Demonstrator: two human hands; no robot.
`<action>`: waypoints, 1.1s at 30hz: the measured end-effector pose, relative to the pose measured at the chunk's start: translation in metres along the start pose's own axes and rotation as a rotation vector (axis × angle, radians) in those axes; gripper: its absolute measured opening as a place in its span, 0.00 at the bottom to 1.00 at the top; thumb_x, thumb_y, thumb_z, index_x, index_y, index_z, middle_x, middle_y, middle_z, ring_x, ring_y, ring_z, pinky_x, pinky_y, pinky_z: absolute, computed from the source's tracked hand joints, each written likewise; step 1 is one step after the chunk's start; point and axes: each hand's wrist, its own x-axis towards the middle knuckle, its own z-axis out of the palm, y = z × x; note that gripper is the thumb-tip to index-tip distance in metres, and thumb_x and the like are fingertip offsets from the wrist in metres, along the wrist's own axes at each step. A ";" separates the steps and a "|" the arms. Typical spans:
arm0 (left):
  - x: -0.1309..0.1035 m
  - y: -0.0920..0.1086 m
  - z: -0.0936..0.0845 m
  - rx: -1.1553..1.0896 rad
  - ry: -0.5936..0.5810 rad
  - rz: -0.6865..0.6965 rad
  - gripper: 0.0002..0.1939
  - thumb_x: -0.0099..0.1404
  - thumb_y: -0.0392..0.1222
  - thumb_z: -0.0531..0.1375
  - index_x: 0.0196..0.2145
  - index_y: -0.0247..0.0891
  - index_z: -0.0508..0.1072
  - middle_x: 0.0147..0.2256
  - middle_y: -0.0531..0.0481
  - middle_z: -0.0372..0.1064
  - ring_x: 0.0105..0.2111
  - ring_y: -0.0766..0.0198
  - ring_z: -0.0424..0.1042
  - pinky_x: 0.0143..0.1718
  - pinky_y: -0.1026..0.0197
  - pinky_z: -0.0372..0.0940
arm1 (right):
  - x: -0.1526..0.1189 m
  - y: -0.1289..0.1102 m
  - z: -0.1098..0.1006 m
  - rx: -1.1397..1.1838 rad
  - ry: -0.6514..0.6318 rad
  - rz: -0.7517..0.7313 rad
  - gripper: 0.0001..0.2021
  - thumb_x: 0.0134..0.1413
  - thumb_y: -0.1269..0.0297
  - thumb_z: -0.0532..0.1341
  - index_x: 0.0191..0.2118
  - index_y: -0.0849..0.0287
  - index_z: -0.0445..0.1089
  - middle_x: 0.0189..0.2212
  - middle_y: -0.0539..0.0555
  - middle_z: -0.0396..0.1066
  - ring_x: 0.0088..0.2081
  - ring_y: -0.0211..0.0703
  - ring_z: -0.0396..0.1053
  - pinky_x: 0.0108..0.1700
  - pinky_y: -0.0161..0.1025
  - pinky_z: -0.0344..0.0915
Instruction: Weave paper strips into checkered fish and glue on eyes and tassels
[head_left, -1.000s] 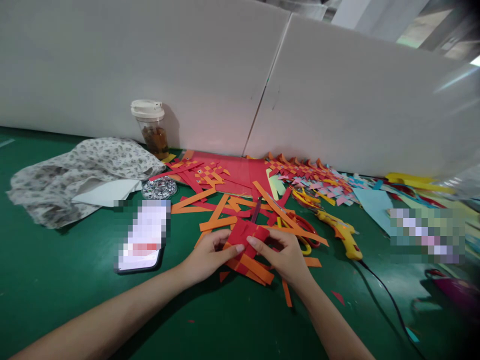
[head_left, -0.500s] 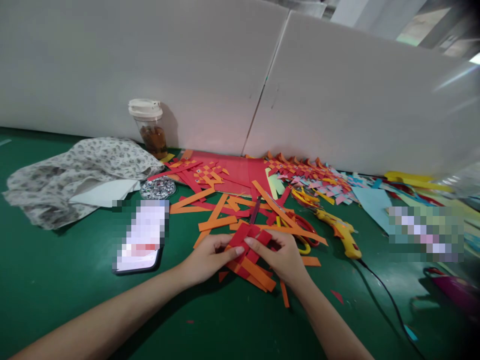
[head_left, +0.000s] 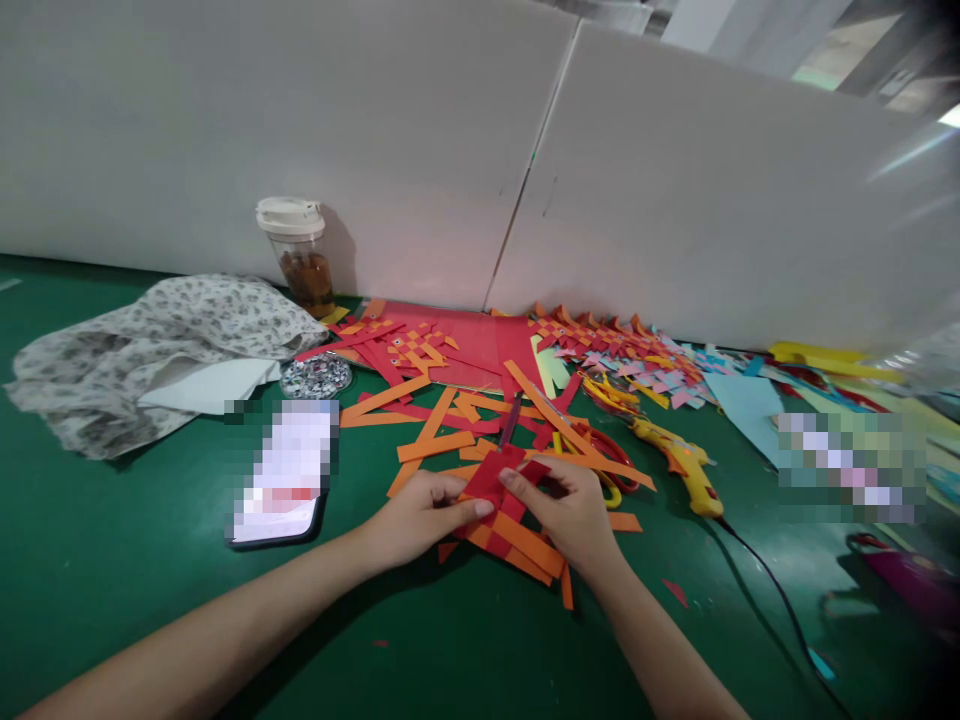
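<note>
While our two bare hands, left hand (head_left: 414, 512) and right hand (head_left: 571, 512), pinch one woven paper piece (head_left: 525, 543), we have one phone (head_left: 289, 470) at nine o'clock from it, one cup (head_left: 298, 255) at eleven, one glue gun (head_left: 688, 473) at three, and loose strips (head_left: 436, 447) between it and the red sheet (head_left: 480, 345) at twelve.

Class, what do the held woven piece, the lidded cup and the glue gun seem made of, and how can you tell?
Woven piece: matte paper or thin card, from its flat, straight-edged strips.
Lidded cup: clear, smooth plastic or glass, as brown contents show through; its opaque lid is probably plastic.
Glue gun: probably hard plastic, from its even yellow, moulded-looking body.
</note>
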 end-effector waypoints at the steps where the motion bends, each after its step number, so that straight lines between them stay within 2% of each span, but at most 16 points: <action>1: 0.000 0.000 0.000 -0.005 -0.001 -0.006 0.17 0.61 0.53 0.61 0.26 0.35 0.75 0.26 0.51 0.68 0.26 0.67 0.64 0.28 0.66 0.58 | 0.000 0.000 0.000 0.002 -0.003 0.002 0.15 0.48 0.55 0.65 0.19 0.59 0.70 0.16 0.49 0.66 0.20 0.37 0.62 0.23 0.34 0.60; 4: 0.000 0.003 0.001 -0.028 -0.015 -0.006 0.15 0.60 0.51 0.62 0.29 0.35 0.76 0.29 0.50 0.71 0.28 0.66 0.68 0.31 0.65 0.62 | 0.000 0.002 0.001 0.014 0.003 0.028 0.14 0.48 0.54 0.65 0.22 0.59 0.73 0.18 0.50 0.69 0.21 0.38 0.64 0.25 0.35 0.63; 7: 0.000 0.004 0.002 -0.085 -0.045 -0.003 0.12 0.57 0.47 0.65 0.35 0.37 0.76 0.34 0.49 0.74 0.35 0.61 0.73 0.39 0.61 0.66 | -0.001 0.005 0.002 0.042 0.032 0.069 0.14 0.48 0.53 0.65 0.22 0.59 0.73 0.19 0.50 0.70 0.21 0.38 0.64 0.24 0.35 0.63; 9: -0.001 0.004 0.003 -0.122 -0.052 -0.005 0.14 0.55 0.44 0.67 0.39 0.38 0.75 0.37 0.48 0.75 0.39 0.59 0.74 0.43 0.59 0.66 | -0.002 0.007 0.003 0.082 0.047 0.093 0.14 0.48 0.53 0.65 0.23 0.59 0.74 0.20 0.50 0.71 0.22 0.39 0.65 0.25 0.36 0.64; 13: 0.000 0.002 0.002 -0.134 -0.022 -0.004 0.16 0.53 0.40 0.68 0.40 0.36 0.74 0.39 0.47 0.76 0.39 0.59 0.74 0.43 0.58 0.67 | -0.001 0.008 0.003 0.118 0.076 0.113 0.14 0.48 0.54 0.65 0.22 0.59 0.72 0.19 0.50 0.69 0.23 0.40 0.66 0.25 0.36 0.64; 16: 0.001 0.002 0.002 -0.162 0.032 0.014 0.17 0.52 0.39 0.69 0.40 0.36 0.73 0.39 0.48 0.75 0.39 0.60 0.74 0.43 0.59 0.67 | -0.001 0.006 0.004 0.139 0.096 0.122 0.13 0.47 0.55 0.65 0.22 0.58 0.71 0.19 0.49 0.68 0.25 0.41 0.66 0.27 0.36 0.64; 21: 0.004 0.006 0.001 -0.285 0.197 -0.003 0.16 0.53 0.42 0.69 0.38 0.34 0.73 0.33 0.50 0.76 0.30 0.66 0.74 0.34 0.64 0.67 | -0.003 -0.001 0.008 0.128 0.139 0.172 0.15 0.46 0.54 0.66 0.20 0.58 0.68 0.16 0.47 0.65 0.21 0.38 0.63 0.25 0.35 0.62; 24: 0.005 0.008 -0.001 -0.316 0.301 0.014 0.16 0.53 0.43 0.69 0.37 0.35 0.72 0.33 0.51 0.76 0.31 0.65 0.74 0.33 0.65 0.67 | -0.004 -0.003 0.010 0.127 0.149 0.177 0.13 0.46 0.55 0.66 0.22 0.58 0.72 0.18 0.48 0.69 0.22 0.39 0.66 0.27 0.36 0.66; 27: 0.005 0.008 -0.002 -0.325 0.315 0.033 0.15 0.55 0.45 0.68 0.38 0.36 0.72 0.34 0.51 0.76 0.33 0.64 0.75 0.34 0.65 0.67 | -0.002 -0.002 0.010 0.178 0.110 0.150 0.10 0.46 0.55 0.66 0.29 0.57 0.77 0.27 0.52 0.77 0.30 0.45 0.73 0.34 0.40 0.71; 29: 0.004 0.008 -0.003 -0.350 0.312 0.040 0.16 0.55 0.45 0.68 0.39 0.37 0.72 0.35 0.50 0.76 0.34 0.63 0.75 0.36 0.64 0.67 | -0.001 0.000 0.010 0.193 0.081 0.139 0.11 0.46 0.55 0.66 0.32 0.57 0.77 0.30 0.53 0.79 0.34 0.48 0.75 0.37 0.42 0.72; 33: 0.004 0.008 -0.002 -0.394 0.333 0.069 0.16 0.56 0.45 0.67 0.40 0.37 0.72 0.34 0.50 0.76 0.35 0.63 0.75 0.42 0.62 0.66 | -0.001 0.004 0.012 0.188 0.044 0.174 0.13 0.46 0.53 0.66 0.33 0.59 0.77 0.31 0.54 0.79 0.33 0.48 0.75 0.36 0.42 0.72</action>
